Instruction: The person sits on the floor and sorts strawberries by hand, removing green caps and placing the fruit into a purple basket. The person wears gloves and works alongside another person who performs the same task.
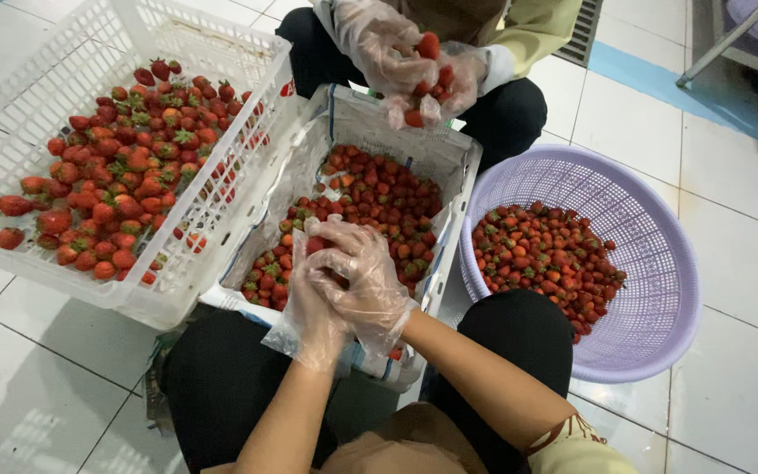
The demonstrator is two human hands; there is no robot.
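On the tiled floor (pixel 730 263) in front of me sit three containers, and I take them by size. Far left is the white slatted crate (pixel 63 53), tilted, with strawberries piled toward its near right side. To the right lies the round lilac basket (pixel 660 290), its strawberries heaped on the left half. Between them, nearest my knees, is the lined box (pixel 414 149), paper-lined and well filled with fruit.

My hands meet over the near end of that box, both in loose clear plastic gloves. My left hand (pixel 313 294) is cupped below, my right hand (pixel 366 272) folded over it, fingers curled together. A single strawberry (pixel 315 245) shows red at the top of the left hand, pinched there; whether the right hand grips the same berry or only steadies it I cannot tell.

Across the box, on the far side, a co-worker's gloved hands (pixel 410 66) hold several berries, close together.

I judge the step in hand to be working one berry over the box, likely its green cap. The next move calls for a light pinch, since the fruit bruises easily and the glove film is slippery.
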